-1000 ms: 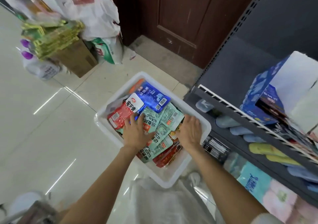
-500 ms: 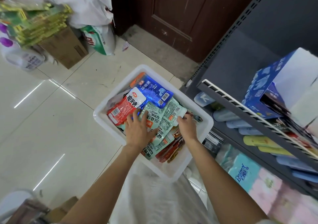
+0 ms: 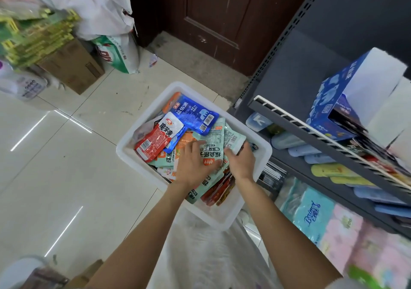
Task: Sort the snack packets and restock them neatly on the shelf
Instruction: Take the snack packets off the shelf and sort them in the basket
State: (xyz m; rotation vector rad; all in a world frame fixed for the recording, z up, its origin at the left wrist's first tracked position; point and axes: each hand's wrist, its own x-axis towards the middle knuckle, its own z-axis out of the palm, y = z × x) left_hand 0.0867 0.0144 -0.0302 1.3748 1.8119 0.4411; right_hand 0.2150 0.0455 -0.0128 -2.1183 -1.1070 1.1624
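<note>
1. A white bin (image 3: 124,153) stood on the tiled floor (image 3: 55,155) just beside the dark shelf (image 3: 311,131), heaped with snack packets.
2. The left hand (image 3: 191,166) lay flat on the pile, fingers spread and nearly straight, its grip released, pressing down on the pale green packets (image 3: 211,153) in the middle of the bin.
3. The right hand (image 3: 241,162) was at the bin's shelf-side edge, fingers curled round the end of one pale green packet (image 3: 233,138), its grip grasping that packet.
4. A blue packet (image 3: 193,116) and a red-and-white packet (image 3: 155,137) lay on top at the far end of the bin, clear of both hands.
5. Dark red packets (image 3: 220,191) showed at the near end, partly buried under the green ones and hard to tell apart.
6. On the shelf a blue carton (image 3: 329,102) sat behind the white wire rail (image 3: 289,116); the goods on the lower tiers were blurred.
7. The cardboard box (image 3: 73,71) and bags at the far left were smeared by motion, and both arms were cut off by the lower edge.
</note>
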